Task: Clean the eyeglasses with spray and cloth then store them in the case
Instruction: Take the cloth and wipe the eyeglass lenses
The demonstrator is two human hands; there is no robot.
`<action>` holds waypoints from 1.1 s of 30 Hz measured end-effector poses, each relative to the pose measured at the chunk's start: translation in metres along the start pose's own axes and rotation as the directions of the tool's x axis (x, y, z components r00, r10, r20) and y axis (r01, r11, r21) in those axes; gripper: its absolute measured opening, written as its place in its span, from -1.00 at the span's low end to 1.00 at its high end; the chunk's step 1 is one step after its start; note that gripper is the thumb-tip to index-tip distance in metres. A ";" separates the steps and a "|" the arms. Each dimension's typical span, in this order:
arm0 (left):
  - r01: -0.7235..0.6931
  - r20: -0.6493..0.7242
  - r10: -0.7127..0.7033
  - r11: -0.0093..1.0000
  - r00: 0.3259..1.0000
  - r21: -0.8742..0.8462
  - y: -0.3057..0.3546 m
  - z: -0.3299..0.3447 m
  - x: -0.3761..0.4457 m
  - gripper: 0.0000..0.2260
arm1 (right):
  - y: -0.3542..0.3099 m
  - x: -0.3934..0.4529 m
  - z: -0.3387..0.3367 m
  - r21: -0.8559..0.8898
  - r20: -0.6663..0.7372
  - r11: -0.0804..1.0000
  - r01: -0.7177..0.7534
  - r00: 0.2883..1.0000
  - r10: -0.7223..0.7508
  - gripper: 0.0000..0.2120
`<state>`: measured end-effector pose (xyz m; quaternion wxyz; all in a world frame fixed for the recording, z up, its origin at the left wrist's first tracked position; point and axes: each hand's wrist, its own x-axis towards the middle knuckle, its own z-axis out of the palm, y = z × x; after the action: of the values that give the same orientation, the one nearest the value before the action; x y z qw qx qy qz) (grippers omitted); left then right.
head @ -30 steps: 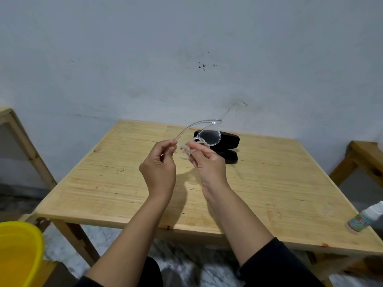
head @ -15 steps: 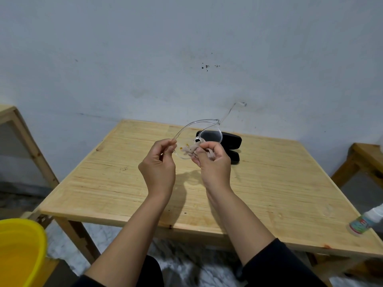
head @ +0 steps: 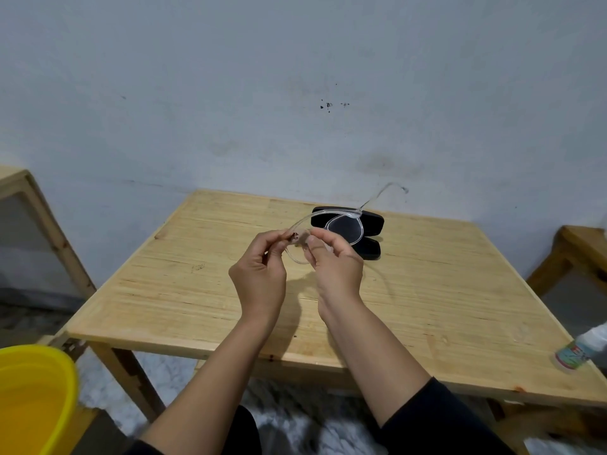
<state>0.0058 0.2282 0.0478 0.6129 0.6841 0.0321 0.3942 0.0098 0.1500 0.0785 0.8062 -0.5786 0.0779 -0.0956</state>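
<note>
Both hands hold the eyeglasses (head: 345,226) above the tabletop (head: 427,290). The left hand (head: 259,277) pinches the frame; the right hand (head: 335,267) apparently rubs one lens. The case (head: 371,221) lies at twelve o'clock. Light pressure suits.

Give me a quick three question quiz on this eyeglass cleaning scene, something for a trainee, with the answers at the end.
1. True or false: the clear-framed eyeglasses rest flat on the pale wooden table.
2. Which object lies at the table's near right edge? A) open black glasses case B) white spray bottle with a coloured label C) yellow plastic tub
3. Fill in: the eyeglasses are held by ____ hands.

Key
1. False: the left hand and right hand hold them above the table.
2. B
3. both
</note>
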 end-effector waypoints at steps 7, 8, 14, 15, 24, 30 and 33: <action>0.057 -0.018 -0.056 0.998 0.998 0.016 0.005 0.003 0.003 -0.82 | 0.004 -0.009 -0.002 -0.076 -0.032 0.992 0.100 0.994 -0.102 -0.77; 0.058 -0.015 -0.058 0.998 0.998 0.013 0.005 0.004 0.003 -0.82 | 0.005 -0.010 -0.002 -0.083 -0.031 0.991 0.105 0.994 -0.108 -0.76; -0.009 0.042 0.009 1.000 0.999 -0.018 0.005 0.006 -0.002 -0.85 | 0.011 -0.007 0.002 -0.139 -0.105 0.980 0.144 0.982 -0.159 -0.84; -0.018 0.048 0.019 0.999 0.999 -0.029 0.006 0.007 -0.002 -0.85 | 0.011 -0.006 0.004 -0.125 -0.115 0.982 0.143 0.981 -0.158 -0.85; 0.013 0.048 -0.010 0.998 0.999 -0.067 0.001 0.010 -0.001 -0.75 | 0.006 -0.004 0.004 0.103 -0.037 0.994 -0.033 0.999 0.037 -0.87; 0.016 0.018 -0.015 0.999 1.000 -0.045 -0.001 0.006 0.005 -0.77 | -0.005 -0.002 -0.005 -0.046 0.110 0.993 -0.109 0.987 0.114 -0.94; 0.037 0.008 -0.037 0.999 0.999 -0.023 -0.006 0.004 0.011 -0.75 | -0.008 -0.002 -0.009 -0.216 0.178 0.975 -0.054 0.980 0.094 -0.95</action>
<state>0.0177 0.2321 0.0485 0.6280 0.6778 0.0380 0.3804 0.0052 0.1397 0.0836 0.7473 -0.6637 0.0332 -0.0018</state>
